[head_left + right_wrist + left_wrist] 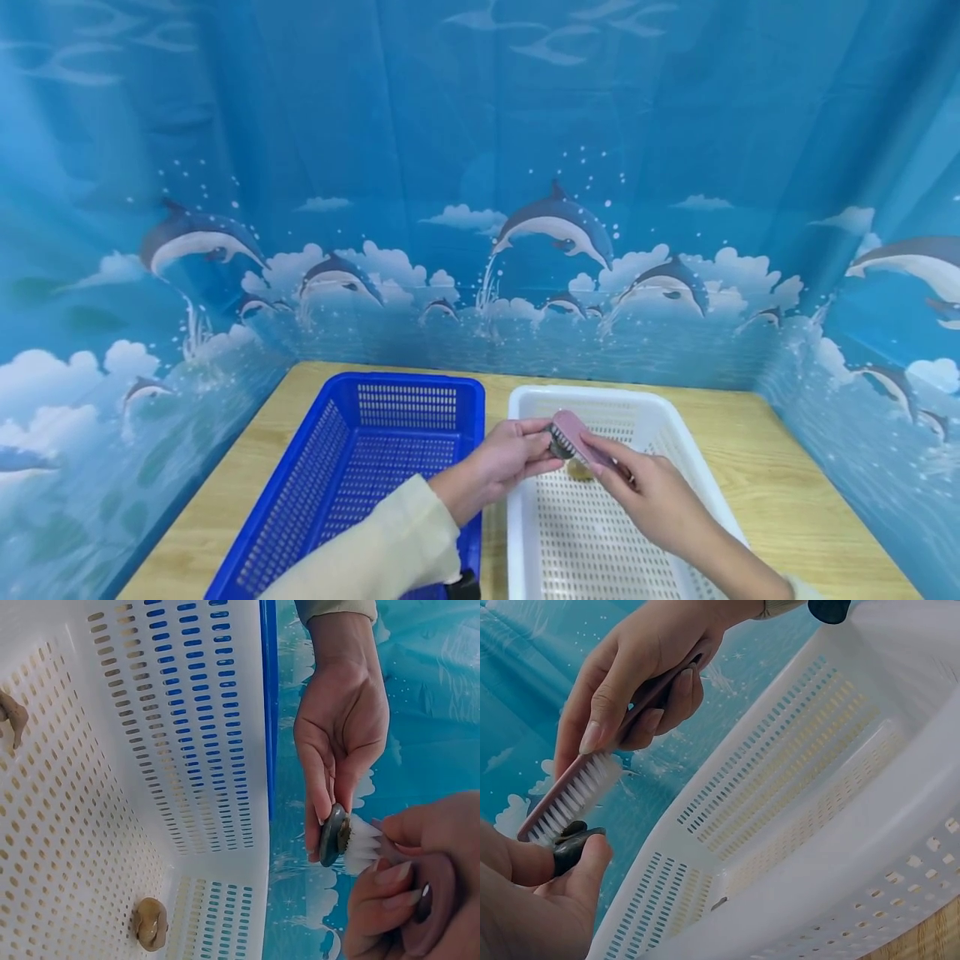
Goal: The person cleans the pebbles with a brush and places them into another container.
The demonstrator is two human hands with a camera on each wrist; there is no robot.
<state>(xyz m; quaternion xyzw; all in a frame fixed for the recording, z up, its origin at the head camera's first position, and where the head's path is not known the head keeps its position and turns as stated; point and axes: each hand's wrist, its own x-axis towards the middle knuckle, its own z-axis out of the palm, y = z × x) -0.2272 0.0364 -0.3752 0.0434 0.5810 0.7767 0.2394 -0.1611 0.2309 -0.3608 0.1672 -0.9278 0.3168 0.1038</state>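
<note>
Between the fingertips and thumb of my left hand (510,457) is a smooth dark stone (330,838), held over the white basket. A small brownish lump (344,834) shows on the stone's side facing the bristles. My right hand (652,492) grips a pink brush (572,429) by its handle, with a thumb along its back. The brush's white bristles (574,799) press against the stone and the lump in the wrist views. Below the hands, a yellow-brown lump (152,925) lies on the floor of the white basket (540,533).
To the left stands a blue perforated basket (480,417), close beside the white one. Another brown piece (11,716) lies in the white basket. Both baskets sit on a wooden table (750,442), with a dolphin-print curtain (450,167) around its back and sides.
</note>
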